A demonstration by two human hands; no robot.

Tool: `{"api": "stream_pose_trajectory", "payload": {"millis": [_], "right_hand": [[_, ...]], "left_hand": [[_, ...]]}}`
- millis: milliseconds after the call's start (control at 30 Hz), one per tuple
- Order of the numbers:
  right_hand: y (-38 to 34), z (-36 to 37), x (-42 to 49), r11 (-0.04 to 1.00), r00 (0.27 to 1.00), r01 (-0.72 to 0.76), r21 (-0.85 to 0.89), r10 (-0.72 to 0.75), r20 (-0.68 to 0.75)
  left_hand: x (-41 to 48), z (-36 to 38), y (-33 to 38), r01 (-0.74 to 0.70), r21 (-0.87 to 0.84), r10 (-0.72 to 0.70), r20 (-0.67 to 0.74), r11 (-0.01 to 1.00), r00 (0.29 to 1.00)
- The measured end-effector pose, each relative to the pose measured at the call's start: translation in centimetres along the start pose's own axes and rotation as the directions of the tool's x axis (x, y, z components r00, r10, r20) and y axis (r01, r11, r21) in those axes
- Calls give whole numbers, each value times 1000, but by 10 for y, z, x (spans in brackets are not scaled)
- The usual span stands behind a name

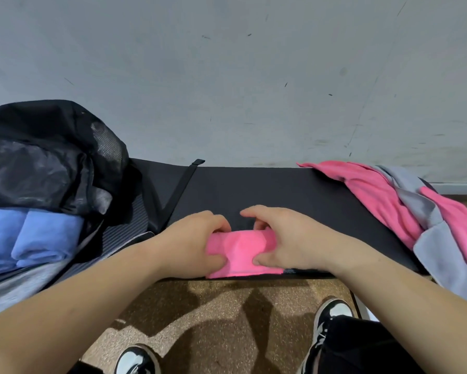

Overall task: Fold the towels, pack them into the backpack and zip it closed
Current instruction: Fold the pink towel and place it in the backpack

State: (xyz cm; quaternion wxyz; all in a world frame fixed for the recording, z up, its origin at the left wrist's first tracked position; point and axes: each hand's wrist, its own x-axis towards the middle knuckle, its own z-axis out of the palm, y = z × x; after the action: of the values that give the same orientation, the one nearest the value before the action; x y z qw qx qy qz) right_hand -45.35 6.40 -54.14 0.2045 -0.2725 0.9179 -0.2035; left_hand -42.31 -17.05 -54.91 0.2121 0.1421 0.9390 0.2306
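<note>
A scuffed grey wall (254,76) fills the upper half of the view and meets the far edge of a black tabletop (267,190), whose near edge runs just above a speckled brown floor (213,306). The middle of the tabletop, from the hands back to the wall, lies bare, giving open room between the two loaded ends. At the left end the black backpack (46,147) stands open, slumped toward the wall, its mouth facing the viewer, with folded blue towels (35,236) packed side by side inside and a strap (185,179) trailing onto the bare surface. At the right end a loose heap of pink and grey towels (421,217) drapes over the corner and hangs past the near edge. Two black-and-white shoes (332,322) stand on the floor below. At the near edge, centred, a small folded pink towel (240,252) rests with its lower border flush with the rim. The left hand (197,244) pinches its left end, thumb under and fingers curled over the top; the right hand (283,238) pinches the right end the same way.
</note>
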Motion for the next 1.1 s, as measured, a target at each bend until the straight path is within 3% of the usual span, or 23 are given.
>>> {"api": "stream_pose_trajectory", "payload": {"millis": [67, 167, 267, 333, 400, 467, 533, 667, 833, 1000, 1100], "right_hand": [[-9, -3, 0, 1000, 996, 11, 29, -14, 90], [-24, -8, -2, 944, 985, -102, 315, 52, 162], [-33, -14, -3, 801, 976, -203, 563, 119, 182], [-45, -14, -3, 676, 976, -218, 704, 153, 155], [-62, -8, -4, 536, 972, -212, 817, 200, 121], [-81, 0, -5, 444, 966, -177, 879, 247, 70], [-101, 7, -5, 402, 950, -118, 908, 311, -14], [-137, 13, -4, 436, 912, -67, 898, 393, -123], [-171, 14, -1, 729, 971, -58, 682, 201, -132], [-217, 20, 34, 886, 965, -14, 464, 133, -224], [-246, 33, 68, 934, 969, 73, 348, 16, -245]], "left_hand": [[-2, -6, 4, -14, -160, 9, -31, 987, 999], [-11, -20, 6, -46, -394, -3, -122, 918, 993], [-24, -33, 5, -114, -692, -67, -229, 713, 971], [-31, -36, 3, -145, -801, -158, -285, 581, 945], [-37, -35, 0, -129, -914, -220, -226, 384, 949], [-47, -31, 0, -48, -979, -193, -86, 197, 977], [-57, -28, 2, 48, -989, -165, 25, 139, 986], [-78, -33, 0, 26, -986, -215, -10, 165, 977], [-121, -56, -24, -5, -965, -360, -103, 262, 927], [-175, -91, -85, -16, -887, -588, -320, 462, 743], [-202, -101, -127, 14, -882, -714, -372, 471, 593]]}}
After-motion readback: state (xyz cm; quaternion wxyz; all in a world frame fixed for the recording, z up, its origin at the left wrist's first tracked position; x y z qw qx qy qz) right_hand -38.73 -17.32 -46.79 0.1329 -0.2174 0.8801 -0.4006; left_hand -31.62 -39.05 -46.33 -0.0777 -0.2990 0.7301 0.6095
